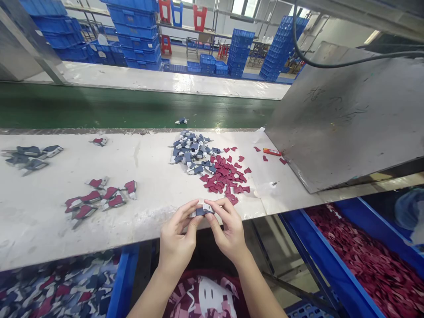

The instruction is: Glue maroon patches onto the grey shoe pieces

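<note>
Between my fingertips, at the front edge of the white table, is a small grey-and-white plastic part [202,210]. My left hand [179,234] pinches its left end, and my right hand [229,229] grips its right end. Just beyond my hands lies a heap of dark red flat pieces [225,174]. Behind that is a pile of blue-grey and white parts [190,150]. To the left sits a loose group of parts with red sides [96,198]. Farther left lie several grey parts [31,157].
A green conveyor belt [132,108] runs behind the white table [149,176]. A metal panel [351,119] slants up at right, near a red-and-yellow tube [272,152]. Blue bins stand below, the left one [124,278] with mixed parts, the right one [344,260] with red pieces.
</note>
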Demonstrator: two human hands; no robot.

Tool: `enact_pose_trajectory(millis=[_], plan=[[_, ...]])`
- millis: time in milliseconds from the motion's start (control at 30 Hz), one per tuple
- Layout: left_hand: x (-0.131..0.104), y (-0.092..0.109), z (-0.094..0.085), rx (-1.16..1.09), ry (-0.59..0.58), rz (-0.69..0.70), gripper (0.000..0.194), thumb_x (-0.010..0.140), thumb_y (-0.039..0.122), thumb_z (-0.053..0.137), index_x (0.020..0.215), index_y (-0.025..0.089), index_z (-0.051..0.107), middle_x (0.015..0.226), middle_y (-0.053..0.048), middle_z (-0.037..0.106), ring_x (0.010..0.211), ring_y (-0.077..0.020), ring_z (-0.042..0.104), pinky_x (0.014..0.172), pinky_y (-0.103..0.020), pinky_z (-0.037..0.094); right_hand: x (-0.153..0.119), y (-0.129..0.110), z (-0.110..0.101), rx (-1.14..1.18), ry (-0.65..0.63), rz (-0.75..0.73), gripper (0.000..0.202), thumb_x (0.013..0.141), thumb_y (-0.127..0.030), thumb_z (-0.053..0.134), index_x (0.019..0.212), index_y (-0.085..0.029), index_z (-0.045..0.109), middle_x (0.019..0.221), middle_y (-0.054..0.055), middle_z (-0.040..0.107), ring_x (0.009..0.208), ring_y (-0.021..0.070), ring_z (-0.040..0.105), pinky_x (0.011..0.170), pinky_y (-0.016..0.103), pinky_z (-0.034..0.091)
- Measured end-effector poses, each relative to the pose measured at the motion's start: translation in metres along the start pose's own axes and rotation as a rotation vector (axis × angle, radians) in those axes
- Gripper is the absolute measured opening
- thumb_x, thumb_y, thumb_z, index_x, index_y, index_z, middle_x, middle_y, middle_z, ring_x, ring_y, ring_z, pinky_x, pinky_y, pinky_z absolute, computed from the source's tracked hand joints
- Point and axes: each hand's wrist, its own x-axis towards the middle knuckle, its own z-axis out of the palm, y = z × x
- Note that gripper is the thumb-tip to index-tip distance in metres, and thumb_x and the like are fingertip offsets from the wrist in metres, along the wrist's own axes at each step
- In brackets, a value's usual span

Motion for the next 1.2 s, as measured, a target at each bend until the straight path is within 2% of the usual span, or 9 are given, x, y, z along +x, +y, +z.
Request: enact_pose_trajectory(millis=[267, 400, 600, 767, 933, 1067, 1200], plan=[[-0.003, 0.005, 0.001, -0.082, 0.008, -0.039, 0.03, 0.081, 0.025, 0.07, 0.11, 0.02, 0.071, 0.108, -0.008, 0.076, 0.102, -0.0237, 0.072, 0.083, -0.027, 0.063, -0.002, -0.002, 0.003, 0.081, 0.032, -0.008, 0.038, 0.093, -0.018, 0.055, 0.129, -0.03, 0.063, 0.095, 0.005, 0.056, 0.087, 0.0188, 0.058, 0.076, 0.033, 0.052], [-0.003, 0.005, 0.0, -0.102, 0.008, -0.076, 0.032, 0.079, 0.025, 0.071, 0.111, 0.019, 0.071, 0.106, -0.008, 0.077, 0.098, -0.0244, 0.074, 0.08, -0.027, 0.064, -0.002, 0.0, 0.002, 0.062, 0.001, -0.022, 0.038, 0.094, -0.019, 0.055, 0.13, -0.031, 0.062, 0.093, 0.005, 0.056, 0.084, 0.0182, 0.058, 0.072, 0.032, 0.052], [-0.004, 0.007, -0.001, -0.097, 0.028, -0.065, 0.032, 0.079, 0.023, 0.072, 0.11, 0.02, 0.072, 0.105, -0.006, 0.077, 0.099, -0.0228, 0.074, 0.081, -0.025, 0.063, 0.0, 0.001, 0.0, 0.03, -0.014, -0.072, 0.044, 0.094, -0.016, 0.054, 0.135, -0.031, 0.057, 0.096, 0.005, 0.055, 0.085, 0.0179, 0.057, 0.072, 0.031, 0.051], [-0.006, 0.008, 0.001, -0.102, 0.035, -0.055, 0.03, 0.08, 0.022, 0.072, 0.11, 0.022, 0.072, 0.104, -0.005, 0.077, 0.098, -0.0209, 0.074, 0.082, -0.023, 0.063, -0.002, -0.002, 0.005, 0.05, 0.01, -0.056, 0.04, 0.094, -0.015, 0.054, 0.131, -0.028, 0.06, 0.094, 0.005, 0.054, 0.087, 0.0181, 0.056, 0.075, 0.033, 0.052], [-0.007, 0.009, 0.001, -0.087, 0.052, -0.03, 0.03, 0.081, 0.021, 0.071, 0.11, 0.021, 0.072, 0.104, -0.005, 0.077, 0.097, -0.0213, 0.074, 0.083, -0.025, 0.063, -0.005, -0.001, 0.007, 0.112, 0.053, -0.045, 0.038, 0.094, -0.015, 0.055, 0.128, -0.029, 0.062, 0.094, 0.005, 0.054, 0.087, 0.0173, 0.057, 0.075, 0.032, 0.052], [-0.007, 0.006, -0.001, -0.048, 0.056, -0.015, 0.03, 0.082, 0.023, 0.069, 0.113, 0.021, 0.071, 0.103, -0.006, 0.077, 0.091, -0.021, 0.075, 0.078, -0.025, 0.065, 0.001, 0.003, 0.004, 0.077, -0.008, -0.069, 0.039, 0.092, -0.018, 0.062, 0.129, -0.03, 0.062, 0.095, 0.003, 0.055, 0.084, 0.0162, 0.058, 0.072, 0.029, 0.052], [-0.008, -0.002, -0.002, 0.098, 0.083, 0.106, 0.03, 0.086, 0.021, 0.064, 0.115, 0.024, 0.07, 0.102, -0.004, 0.077, 0.09, -0.0194, 0.075, 0.074, -0.023, 0.064, 0.005, 0.004, 0.007, 0.056, 0.016, -0.044, 0.032, 0.09, -0.018, 0.064, 0.12, -0.028, 0.066, 0.09, 0.002, 0.056, 0.08, 0.0155, 0.058, 0.072, 0.028, 0.052]])
